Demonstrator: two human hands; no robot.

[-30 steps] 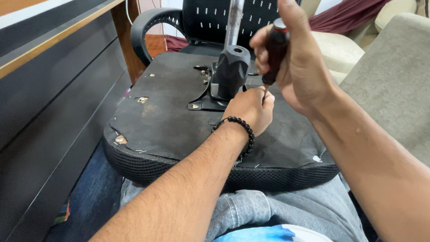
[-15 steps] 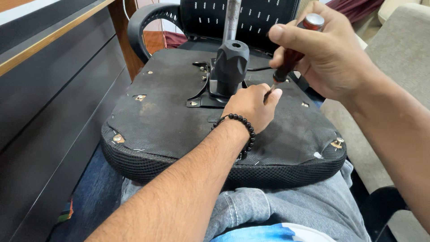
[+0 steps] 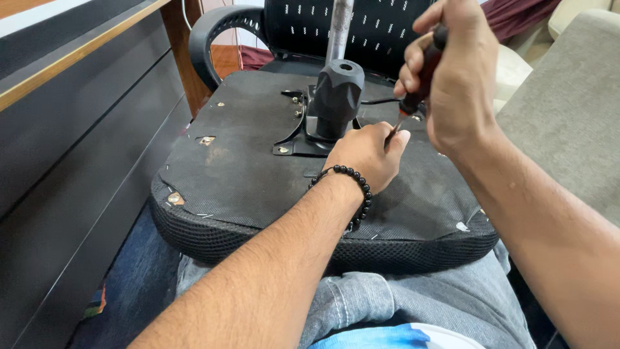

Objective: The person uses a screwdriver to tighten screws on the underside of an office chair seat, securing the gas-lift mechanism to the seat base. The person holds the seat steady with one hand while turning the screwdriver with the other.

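1. Head camera looks down at an office chair seat that lies upside down across our lap.
2. Our right hand is wrapped tight around the dark red handle of a screwdriver.
3. We hold the screwdriver almost straight up, with its thin metal tip pointing down.
4. Our left hand rests on the seat bottom, fingers curled loosely around the tip. We cannot see the screw because this hand hides it.
5. This spot sits just beside the black metal plate, where the thick black post stands up.
6. To do this well, we think the tip should sit deep in the screw before we turn.
7. We should push straight down while turning, so the tip does not slip out.
8. Left fingers should steady the tip but stay off its sharp end.
9. The seat could wobble on our knees, so we should keep our left hand pressing it down.
10. A black bead bracelet is on our left wrist.
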